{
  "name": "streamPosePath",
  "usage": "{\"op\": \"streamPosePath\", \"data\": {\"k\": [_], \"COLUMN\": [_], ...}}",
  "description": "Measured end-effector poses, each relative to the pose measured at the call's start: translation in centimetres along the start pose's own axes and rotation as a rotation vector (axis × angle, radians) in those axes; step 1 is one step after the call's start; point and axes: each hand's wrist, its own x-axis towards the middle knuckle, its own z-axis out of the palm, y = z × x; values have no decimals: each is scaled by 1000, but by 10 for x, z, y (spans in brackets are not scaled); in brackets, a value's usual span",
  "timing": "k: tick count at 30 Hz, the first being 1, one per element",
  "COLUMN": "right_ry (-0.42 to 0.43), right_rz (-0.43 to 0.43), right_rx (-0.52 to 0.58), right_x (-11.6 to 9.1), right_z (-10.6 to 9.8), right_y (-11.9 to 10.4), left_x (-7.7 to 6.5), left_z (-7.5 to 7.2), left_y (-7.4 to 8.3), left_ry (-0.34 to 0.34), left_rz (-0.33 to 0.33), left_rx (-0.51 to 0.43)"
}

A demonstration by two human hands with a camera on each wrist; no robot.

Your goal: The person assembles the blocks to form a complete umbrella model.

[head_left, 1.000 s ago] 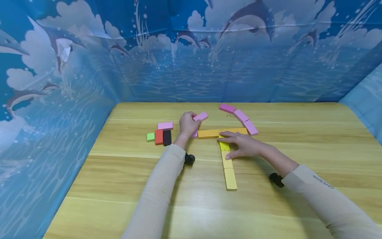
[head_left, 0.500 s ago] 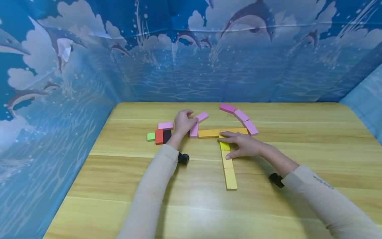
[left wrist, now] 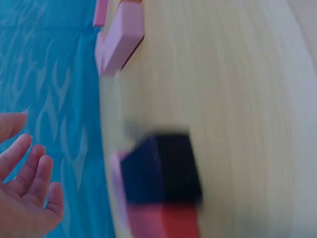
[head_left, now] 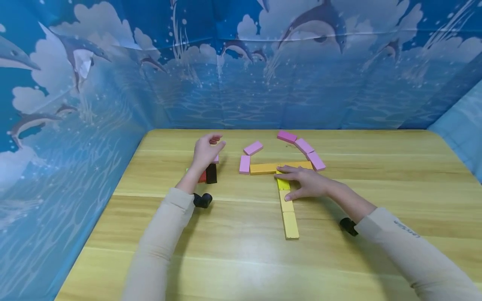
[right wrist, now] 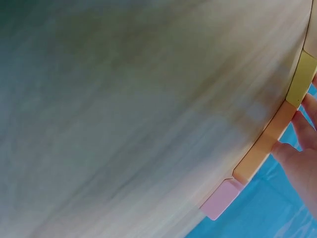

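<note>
My left hand is over the group of loose blocks at the left, fingers relaxed and holding nothing. Below it, partly hidden, are a pink block, a black block and a red block. In the left wrist view the black block looks blurred. My right hand rests with spread, fairly straight fingers on the column of yellow blocks, near the orange blocks that cross its top. Two pink blocks, one upright and one slanted, lie left of the orange row.
Three pink blocks curve down the right side, a darker one at the far end. The wooden table ends at a blue dolphin-print curtain behind and at the left. A black wrist camera sits below my left wrist.
My left hand has let go of the slanted pink block and moved left, over the loose blocks. The right hand has stayed where it was.
</note>
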Motion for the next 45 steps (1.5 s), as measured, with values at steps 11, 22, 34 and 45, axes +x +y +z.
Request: {"op": "streamPosePath", "data": {"k": [11, 22, 34, 45], "right_ry": [-7, -5, -3, -9], "right_rz": [-6, 0, 5, 3], "right_rx": [-16, -3, -3, -12], "right_x": [1, 0, 0, 1], "right_z": [0, 1, 2, 1], "right_y": [0, -1, -1, -2], "left_x": [-26, -36, -36, -18], "left_z": [-61, -74, -57, -38], "left_y": [-17, -33, -44, -43], "left_ry": [6, -97, -208, -228], "left_rz": [22, -1, -58, -55], "left_rx": [95, 131, 148, 200]}}
